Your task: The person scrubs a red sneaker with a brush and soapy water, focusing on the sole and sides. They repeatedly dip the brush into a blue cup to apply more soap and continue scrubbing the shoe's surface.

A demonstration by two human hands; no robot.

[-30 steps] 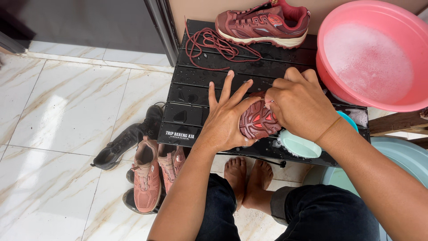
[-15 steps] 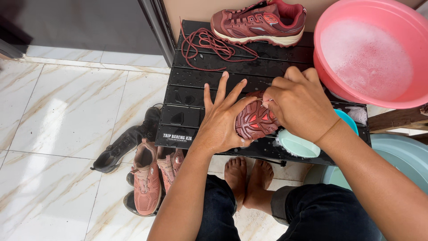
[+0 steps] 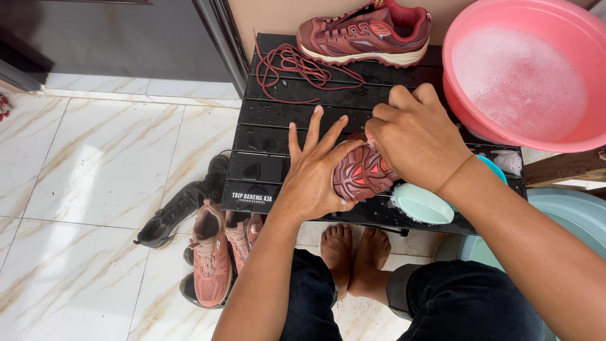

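The left hand (image 3: 312, 173) is pressing flat against the side of a dark red shoe (image 3: 360, 173), fingers spread wide and straight, thumb lying along the upturned sole; it is bracing the shoe rather than closing around it. The right hand (image 3: 413, 142) is resting on top of the same shoe with its fingers curled tightly together; what it is clamping underneath is hidden, so whether it is gripping the shoe or a tool cannot be told. The shoe is lying sole-up on the wet black slatted table (image 3: 271, 136), near its front edge, between the two hands.

A pale green brush (image 3: 421, 203) is lying on the table just beside the shoe, under the right wrist, with foam along its edge. The matching second shoe (image 3: 366, 35) is standing upright at the far edge of the table, well apart from the hands. A loose dark red lace (image 3: 297, 66) is lying coiled beside it. A pink basin (image 3: 524, 69) holding soapy water is sitting at the right end of the table.

On the marble floor (image 3: 88, 177), pinkish sandals (image 3: 211, 256) and a black shoe (image 3: 173, 215) are lying beside the table. The person's bare feet (image 3: 353, 256) are resting beneath the table's front edge
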